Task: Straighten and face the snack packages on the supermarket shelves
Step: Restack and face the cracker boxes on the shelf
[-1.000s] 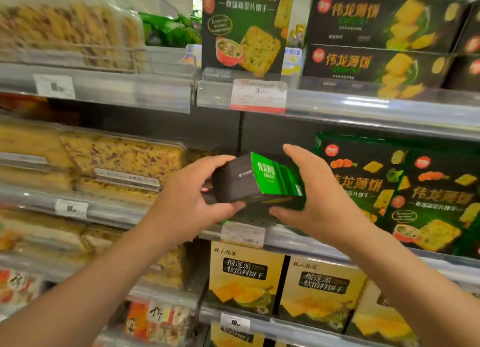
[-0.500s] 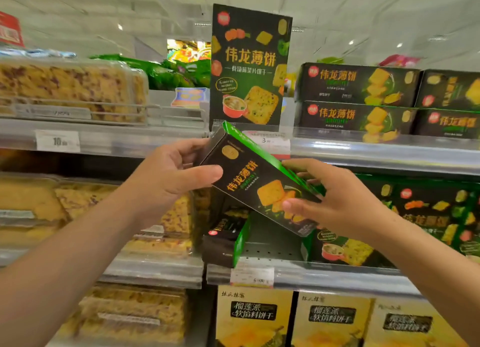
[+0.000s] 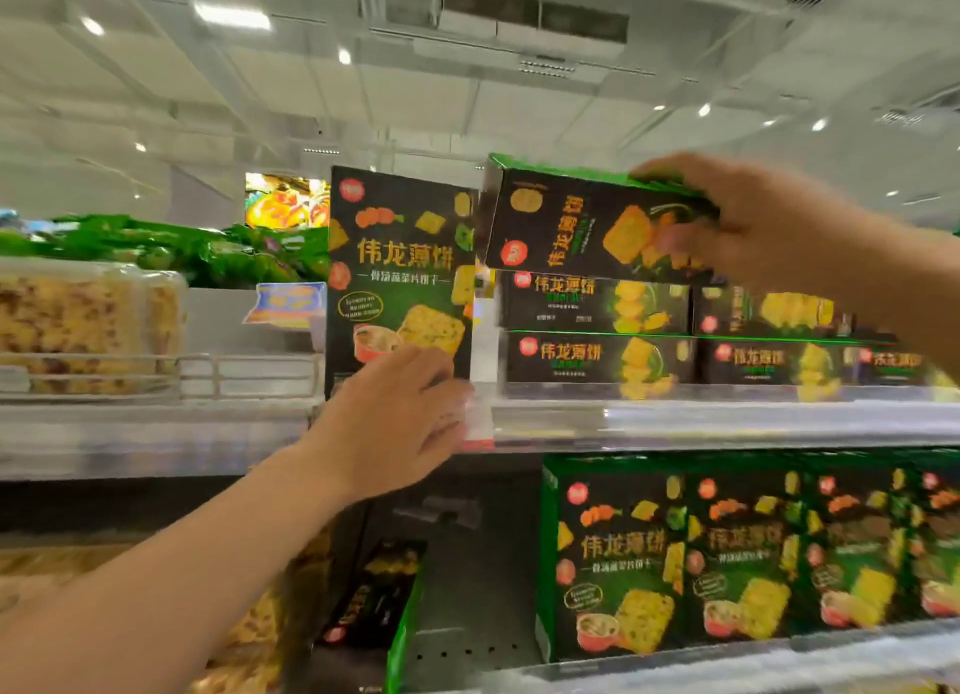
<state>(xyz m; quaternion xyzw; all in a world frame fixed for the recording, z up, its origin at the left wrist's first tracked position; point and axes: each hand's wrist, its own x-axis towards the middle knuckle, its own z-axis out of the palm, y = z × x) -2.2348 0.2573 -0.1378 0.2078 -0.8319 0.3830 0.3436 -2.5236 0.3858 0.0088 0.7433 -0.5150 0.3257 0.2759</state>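
1. The right hand (image 3: 769,220) has its fingers (image 3: 670,174) curled over the top edge of a flat cracker box (image 3: 582,226), thumb on its front, gripping it alone now.
2. That box, tilted low half a second ago, now sits level atop the stacked boxes (image 3: 597,335) on the upper shelf (image 3: 727,418).
3. The left hand (image 3: 400,423) has let go; its fingers lie loosely spread, empty, at the foot of the upright box (image 3: 400,267).
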